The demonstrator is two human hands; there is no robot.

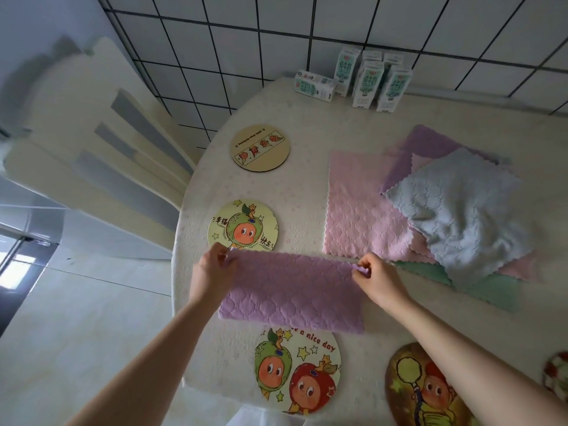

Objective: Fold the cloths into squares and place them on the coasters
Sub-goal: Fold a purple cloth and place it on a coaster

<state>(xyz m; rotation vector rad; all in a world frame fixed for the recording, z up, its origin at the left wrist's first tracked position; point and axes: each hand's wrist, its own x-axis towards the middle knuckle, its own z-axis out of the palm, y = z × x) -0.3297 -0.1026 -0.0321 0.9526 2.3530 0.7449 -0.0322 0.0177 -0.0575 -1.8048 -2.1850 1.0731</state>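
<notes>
A purple cloth (292,295) lies folded in half as a wide rectangle in front of me. My left hand (212,272) pinches its far left corner and my right hand (376,278) pinches its far right corner. Round cartoon coasters surround it: one (242,226) just beyond the left hand, a plain wooden one (259,148) farther back, a large one (298,372) near the table edge, partly under the cloth, and a dark one (421,392) under my right forearm. To the right lies a pile of unfolded cloths: pink (356,210), grey-blue (461,210), purple (427,142), green (491,292).
Several milk cartons (365,78) stand at the back of the table against the tiled wall. A white chair (101,149) stands to the left of the table. The table edge (178,272) curves down the left side. Part of another coaster (558,373) shows at the right border.
</notes>
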